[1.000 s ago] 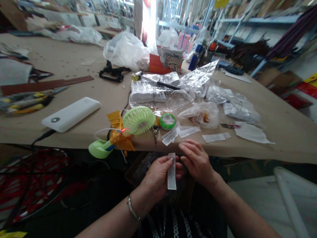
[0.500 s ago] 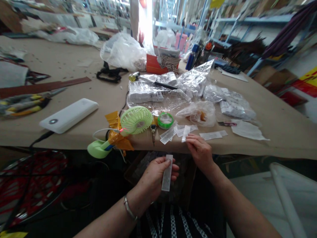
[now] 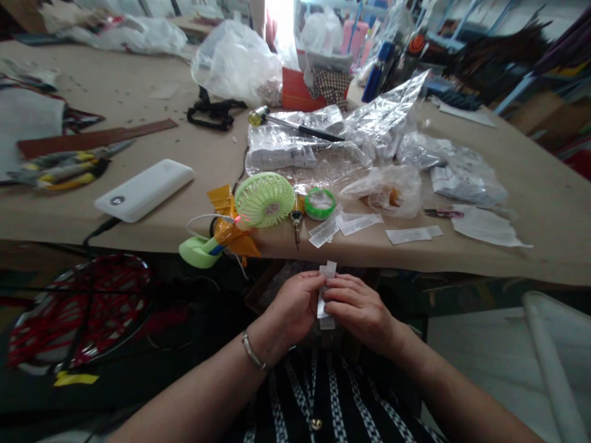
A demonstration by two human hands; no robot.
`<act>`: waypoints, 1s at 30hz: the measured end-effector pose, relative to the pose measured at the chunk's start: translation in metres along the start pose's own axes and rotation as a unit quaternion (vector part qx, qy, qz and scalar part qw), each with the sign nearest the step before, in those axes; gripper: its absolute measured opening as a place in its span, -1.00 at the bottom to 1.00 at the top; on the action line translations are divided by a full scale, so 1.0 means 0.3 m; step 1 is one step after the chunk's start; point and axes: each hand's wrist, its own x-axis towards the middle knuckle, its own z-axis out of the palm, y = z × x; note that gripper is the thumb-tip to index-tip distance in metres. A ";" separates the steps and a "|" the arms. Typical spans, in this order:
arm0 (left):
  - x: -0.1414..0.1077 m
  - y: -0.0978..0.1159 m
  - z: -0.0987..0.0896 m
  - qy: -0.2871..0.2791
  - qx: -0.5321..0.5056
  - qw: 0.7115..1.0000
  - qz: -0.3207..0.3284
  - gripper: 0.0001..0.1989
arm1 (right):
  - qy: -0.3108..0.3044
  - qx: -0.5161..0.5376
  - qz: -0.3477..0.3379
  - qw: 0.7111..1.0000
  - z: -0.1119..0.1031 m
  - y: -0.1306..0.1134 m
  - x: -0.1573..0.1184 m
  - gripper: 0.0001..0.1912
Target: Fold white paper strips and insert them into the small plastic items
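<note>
In front of my body, below the table edge, my left hand [image 3: 295, 303] pinches a white label strip [image 3: 327, 323]. My right hand [image 3: 362, 309] meets it there, its fingers closed on a second white label strip [image 3: 331, 269] that overlaps the first at a slight tilt. My right fingers hide part of both strips. On the table ahead lie several more white label strips [image 3: 361, 223], with a green-rimmed round container [image 3: 319, 203] just behind them.
A green fan [image 3: 265, 200] with orange tape stands at the table edge, beside a pointed tool [image 3: 297, 227]. Farther left are a white power bank [image 3: 145, 189] and pliers [image 3: 74, 167]. Behind lie a hammer [image 3: 300, 127], plastic-wrapped packets [image 3: 281, 154] and small snips [image 3: 443, 213].
My right hand has taken a strip off the table and brought it down onto the one in my left hand. The view has tilted downward.
</note>
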 end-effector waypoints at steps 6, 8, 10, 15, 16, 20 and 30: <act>0.001 -0.009 -0.006 -0.005 0.009 1.000 -0.005 -0.88 | -0.013 -0.008 -0.007 1.000 -0.011 -0.017 0.003 -0.86; 0.002 -0.013 -0.012 -0.009 0.007 1.000 -0.005 -0.90 | -0.023 -0.007 -0.007 1.000 -0.014 -0.018 0.000 -0.86; 0.001 -0.017 -0.016 -0.016 0.009 1.000 -0.008 -0.90 | -0.036 -0.002 -0.002 0.999 -0.015 -0.017 -0.004 -0.86; 0.001 -0.027 -0.016 -0.025 0.023 0.999 -0.010 -0.93 | -0.055 0.008 0.009 0.998 -0.011 -0.027 -0.006 -0.85; 0.002 -0.029 -0.016 -0.025 0.023 0.999 -0.010 -0.94 | -0.052 0.009 0.007 0.999 -0.011 -0.031 -0.005 -0.84; 0.002 -0.027 -0.016 -0.012 0.030 0.999 -0.013 -0.95 | -0.030 0.011 0.015 0.999 -0.043 -0.018 -0.014 -0.79; -0.014 -0.009 0.016 0.080 0.120 0.988 -0.062 -0.93 | 0.033 -0.336 0.295 0.894 -0.198 0.230 -0.138 -0.50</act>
